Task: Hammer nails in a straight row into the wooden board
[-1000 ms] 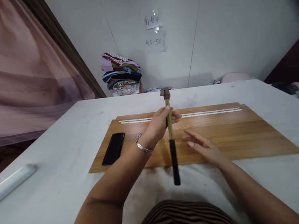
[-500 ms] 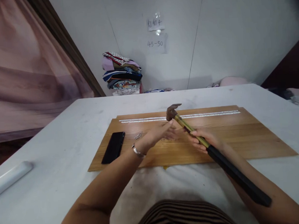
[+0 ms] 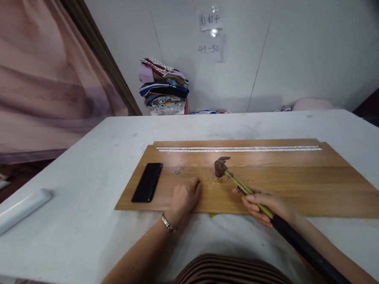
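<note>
My right hand is wrapped around the yellow part of a claw hammer's handle, ahead of its black grip. The rusty head sits low over the wooden board, by a row of small dark marks; whether it touches the wood I cannot tell. Resting on the board's near part, my left hand has its fingers curled in, and nothing shows in them. A small pile of nails lies just beyond it. To its left is a black phone, flat on the board.
Two white measuring strips run along the board's far side. The board lies on a white table, with a white cylindrical object at the left. Folded clothes are stacked behind, near paper signs on the wall.
My left hand has drawn back from near the hammer head and come down on the board, its fingers now curled. The hammer head has dropped toward the board. The view has shifted slightly.
</note>
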Motion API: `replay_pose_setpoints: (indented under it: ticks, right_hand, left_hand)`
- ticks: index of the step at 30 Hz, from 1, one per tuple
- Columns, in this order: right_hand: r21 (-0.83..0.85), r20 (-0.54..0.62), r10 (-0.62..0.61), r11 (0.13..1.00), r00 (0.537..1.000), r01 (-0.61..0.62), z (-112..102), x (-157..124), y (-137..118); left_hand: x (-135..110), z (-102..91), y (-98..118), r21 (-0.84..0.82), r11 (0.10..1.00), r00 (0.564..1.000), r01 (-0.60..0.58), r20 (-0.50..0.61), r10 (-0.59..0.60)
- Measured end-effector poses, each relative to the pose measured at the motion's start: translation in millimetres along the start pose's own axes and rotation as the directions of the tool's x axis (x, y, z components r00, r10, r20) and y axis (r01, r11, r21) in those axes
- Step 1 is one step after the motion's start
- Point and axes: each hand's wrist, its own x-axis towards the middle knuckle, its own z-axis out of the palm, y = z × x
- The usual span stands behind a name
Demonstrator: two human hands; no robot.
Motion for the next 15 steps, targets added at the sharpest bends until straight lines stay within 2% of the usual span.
replay_pose_setpoints:
  ticks: [15]
  right_hand:
    - [-0.004, 0.036, 0.019, 1.000, 0.999, -0.019, -7.3, 5.0, 10.0]
  left_hand:
    - [0.8, 2.9, -1.2, 0.034, 0.999, 0.999, 0.004, -0.043, -0.003]
